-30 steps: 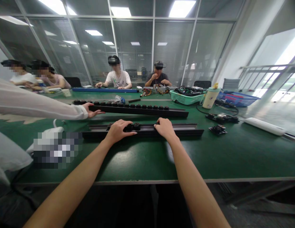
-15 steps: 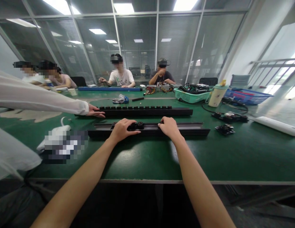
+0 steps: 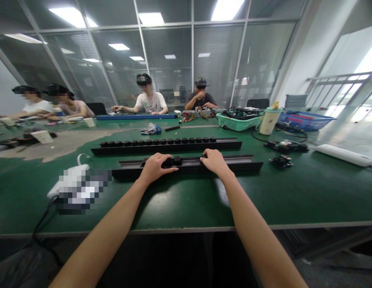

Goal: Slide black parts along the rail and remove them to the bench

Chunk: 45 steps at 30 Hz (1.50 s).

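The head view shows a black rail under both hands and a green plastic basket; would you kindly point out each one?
Black rail (image 3: 249, 166), head view, on its bare right end.
Green plastic basket (image 3: 234, 124), head view, on its front wall.

No writing can be read from here. The black rail near the front edge of the green bench shows no legible marks, and neither do the pale green tumbler or the blue basket toward the far right corner. A pixelated patch near the bench's left side hides whatever lies there.
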Tool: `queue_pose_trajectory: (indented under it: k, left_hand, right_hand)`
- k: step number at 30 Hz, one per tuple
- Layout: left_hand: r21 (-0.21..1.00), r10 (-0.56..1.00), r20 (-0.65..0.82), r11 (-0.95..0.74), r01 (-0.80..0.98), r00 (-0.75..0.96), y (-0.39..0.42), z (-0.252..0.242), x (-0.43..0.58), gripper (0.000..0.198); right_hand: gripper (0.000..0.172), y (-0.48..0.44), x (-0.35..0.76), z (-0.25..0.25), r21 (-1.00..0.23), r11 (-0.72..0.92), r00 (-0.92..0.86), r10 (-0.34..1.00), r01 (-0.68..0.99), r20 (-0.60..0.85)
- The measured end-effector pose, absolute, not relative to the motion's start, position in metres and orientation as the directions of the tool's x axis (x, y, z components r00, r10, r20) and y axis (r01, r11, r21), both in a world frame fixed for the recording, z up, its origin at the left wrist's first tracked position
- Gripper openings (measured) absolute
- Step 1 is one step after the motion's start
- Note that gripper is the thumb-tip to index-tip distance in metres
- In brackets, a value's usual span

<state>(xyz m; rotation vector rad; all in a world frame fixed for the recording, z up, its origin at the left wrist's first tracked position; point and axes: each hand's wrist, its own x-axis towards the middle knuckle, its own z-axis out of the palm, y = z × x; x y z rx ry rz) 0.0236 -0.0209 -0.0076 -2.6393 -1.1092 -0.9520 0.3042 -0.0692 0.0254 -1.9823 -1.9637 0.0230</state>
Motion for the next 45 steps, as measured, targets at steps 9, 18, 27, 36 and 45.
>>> queue_pose_trajectory:
  k: [9, 18, 27, 36, 45]
  left_hand:
    - [0.097, 0.592, 0.595, -0.724, 0.683, 0.543, -0.022, -0.008, 0.020, 0.062]
    - [0.093, 0.592, 0.602, -0.718, 0.690, 0.536, -0.024, -0.008, 0.020, 0.062]
    - [0.055, 0.573, 0.601, -0.725, 0.687, 0.557, -0.020, -0.011, 0.020, 0.062]
    - [0.018, 0.550, 0.618, -0.724, 0.690, 0.561, -0.019, -0.009, 0.023, 0.063]
    - [0.060, 0.560, 0.620, -0.733, 0.678, 0.550, -0.019, -0.006, 0.023, 0.061]
  right_hand:
    - [0.024, -0.056, 0.319, 0.039, -0.202, 0.165, -0.138, 0.980, 0.965, 0.141]
    - [0.022, -0.065, 0.325, 0.014, -0.255, 0.296, -0.198, 0.916, 0.921, 0.347]
    - [0.024, -0.068, 0.327, 0.000, -0.106, 0.323, -0.242, 0.854, 0.940, 0.460]
    - [0.023, -0.068, 0.336, -0.001, -0.086, 0.314, -0.242, 0.852, 0.945, 0.464]
    - [0.021, -0.067, 0.337, -0.003, -0.140, 0.331, -0.229, 0.847, 0.933, 0.479]
